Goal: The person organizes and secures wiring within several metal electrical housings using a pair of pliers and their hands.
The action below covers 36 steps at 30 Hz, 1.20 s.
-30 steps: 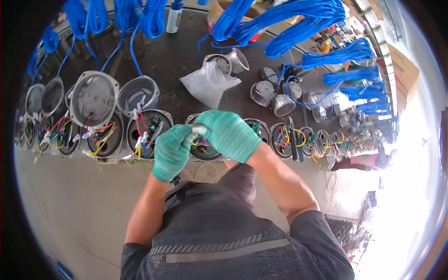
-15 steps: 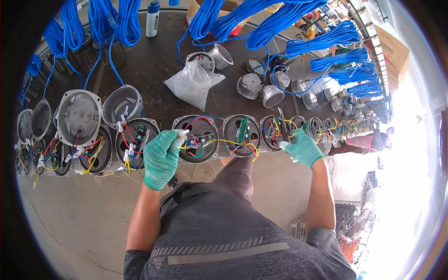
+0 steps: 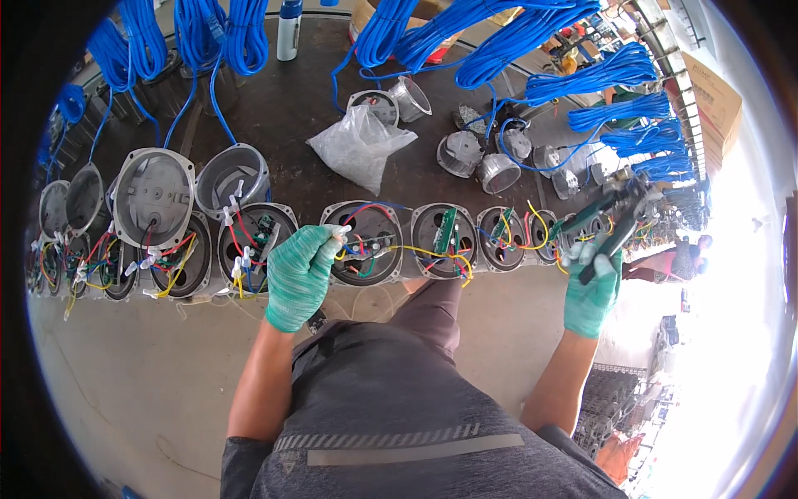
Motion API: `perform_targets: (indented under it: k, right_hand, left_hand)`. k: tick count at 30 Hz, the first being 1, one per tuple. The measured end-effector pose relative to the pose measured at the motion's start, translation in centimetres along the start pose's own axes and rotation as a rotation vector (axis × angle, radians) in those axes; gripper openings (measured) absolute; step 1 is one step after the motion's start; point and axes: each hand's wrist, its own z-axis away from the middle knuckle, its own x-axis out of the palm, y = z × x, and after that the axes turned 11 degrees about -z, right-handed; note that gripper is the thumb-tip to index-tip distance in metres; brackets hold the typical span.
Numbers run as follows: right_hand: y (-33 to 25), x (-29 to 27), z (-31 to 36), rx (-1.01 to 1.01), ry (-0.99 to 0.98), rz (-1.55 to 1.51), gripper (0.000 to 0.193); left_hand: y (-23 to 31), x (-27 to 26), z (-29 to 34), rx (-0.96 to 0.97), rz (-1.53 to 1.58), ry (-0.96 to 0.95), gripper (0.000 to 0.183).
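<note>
My left hand (image 3: 299,279), in a green glove, pinches a small whitish wire connector (image 3: 342,231). It is just left of a round grey housing (image 3: 363,243) with red, yellow, green and blue wires inside. Off to the right, my gloved right hand (image 3: 593,287) is closed round the dark handles of a pair of pliers (image 3: 619,218), whose head points up and away from me. Its jaws are blurred. Between my hands sit more open round housings, one with a green circuit board (image 3: 446,230) standing in it.
Wired housings line the table's near edge on both sides. Beyond lie a clear plastic bag (image 3: 359,148) of small pale parts, transparent cups (image 3: 499,173) and coiled blue cables (image 3: 515,41). A bottle (image 3: 288,33) stands at the back. A cardboard box (image 3: 711,96) is at far right.
My right hand has moved right, its fingers now wrapped round the pliers, which are raised. My left hand keeps its pinch beside the same housing. The whole view has shifted slightly.
</note>
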Motion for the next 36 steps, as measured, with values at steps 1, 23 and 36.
perform_targets:
  k: [1,23,36]
  right_hand:
    - [0.2,0.6,0.2,-0.007,-0.076,0.093,0.028]
    - [8.1,14.5,2.9,-0.057,-0.814,1.240,0.078]
    - [9.2,17.5,2.8,0.236,-0.996,1.120,0.077]
  left_hand:
    - [-0.1,0.0,-0.1,-0.004,-0.007,0.004,0.012]
    - [-0.6,0.3,-0.1,-0.034,0.045,0.004,0.017]
    - [-0.9,0.0,0.0,-0.005,0.012,0.030,0.019]
